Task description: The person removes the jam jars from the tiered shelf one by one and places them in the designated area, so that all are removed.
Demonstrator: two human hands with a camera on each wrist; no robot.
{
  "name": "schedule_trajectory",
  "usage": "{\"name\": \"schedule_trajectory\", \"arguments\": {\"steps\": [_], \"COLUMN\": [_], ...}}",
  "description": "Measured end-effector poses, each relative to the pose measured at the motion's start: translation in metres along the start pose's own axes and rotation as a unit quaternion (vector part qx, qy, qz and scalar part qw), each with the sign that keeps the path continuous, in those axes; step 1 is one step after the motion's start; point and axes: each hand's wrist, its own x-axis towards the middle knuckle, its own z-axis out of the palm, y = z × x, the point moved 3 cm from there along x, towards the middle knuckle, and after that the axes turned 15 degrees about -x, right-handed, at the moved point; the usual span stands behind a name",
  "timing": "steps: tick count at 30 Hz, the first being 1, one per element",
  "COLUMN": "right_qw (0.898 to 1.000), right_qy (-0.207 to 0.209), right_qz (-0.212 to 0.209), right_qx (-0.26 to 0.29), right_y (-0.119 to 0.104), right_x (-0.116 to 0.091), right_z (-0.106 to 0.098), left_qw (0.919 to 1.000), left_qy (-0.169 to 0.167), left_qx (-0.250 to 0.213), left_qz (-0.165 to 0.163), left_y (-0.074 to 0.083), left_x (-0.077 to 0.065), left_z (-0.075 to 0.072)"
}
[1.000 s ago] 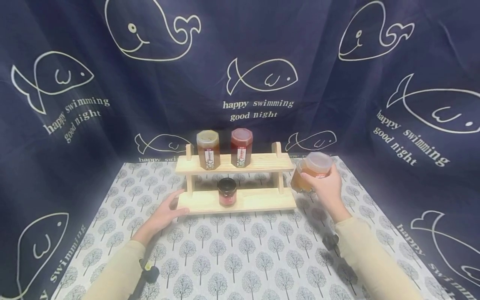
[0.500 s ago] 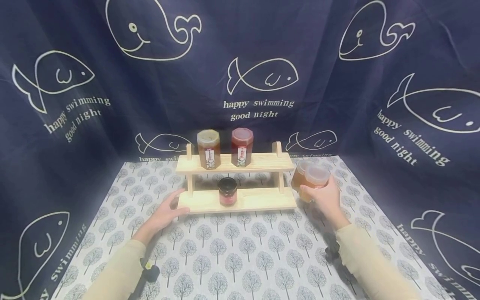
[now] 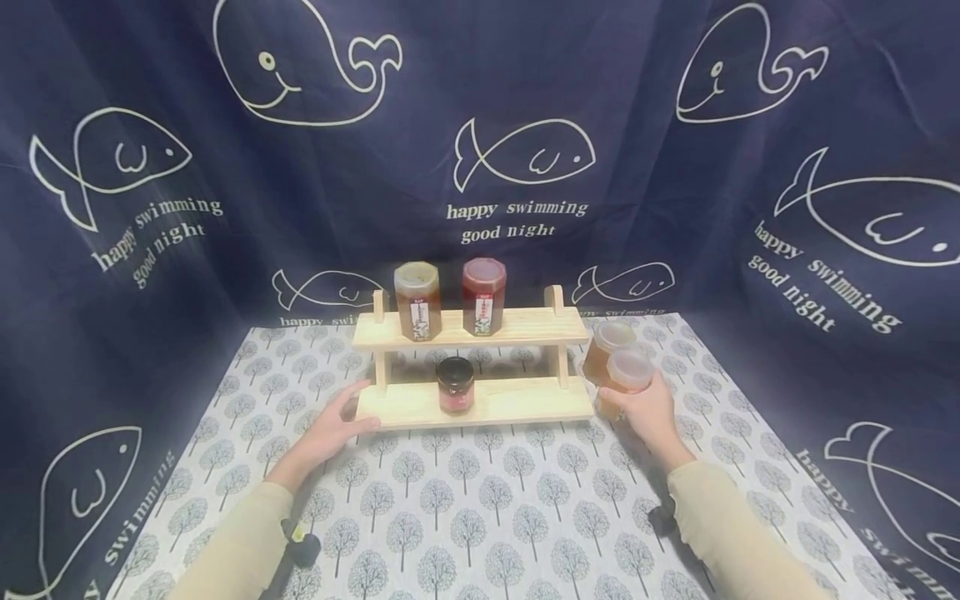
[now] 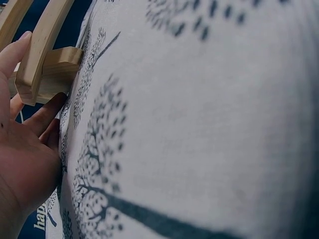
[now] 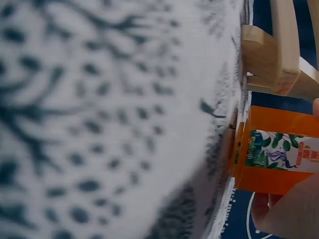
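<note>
My left hand holds the left end of the lower board of a two-tier wooden shelf. In the left wrist view the thumb lies against the board's front side, and the other fingers reach behind it. At the shelf's right end, my right hand grips a honey jar with a pale lid. The right wrist view shows this jar's orange side and printed label, its base at the tablecloth. A second amber jar stands just behind it.
On the upper board stand a brown jar and a red jar. A small black-lidded jar sits on the lower board. The table has a tree-print cloth; dark fish-print curtains surround it.
My right hand has lowered the honey jar and brought it nearer to me, uncovering more of the amber jar behind. The left hand stays at the shelf's end.
</note>
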Motion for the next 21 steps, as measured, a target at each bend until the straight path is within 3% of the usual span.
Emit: {"name": "schedule_trajectory", "arguments": {"steps": [9,21], "right_qw": [1.0,0.999], "right_qy": [-0.007,-0.005], "right_qz": [0.008,0.01], "right_qx": [-0.002,-0.033], "right_y": [0.0073,0.0061], "right_x": [0.0001,0.0001], "right_z": [0.0,-0.0005], "left_qw": [0.9999,0.9998], "left_qy": [0.001,0.001], "left_qx": [0.001,0.012], "left_qz": [-0.017,-0.014], "left_y": [-0.0028,-0.0011], "left_x": [-0.0009,0.0004], "left_z": [-0.0027,-0.0007]}}
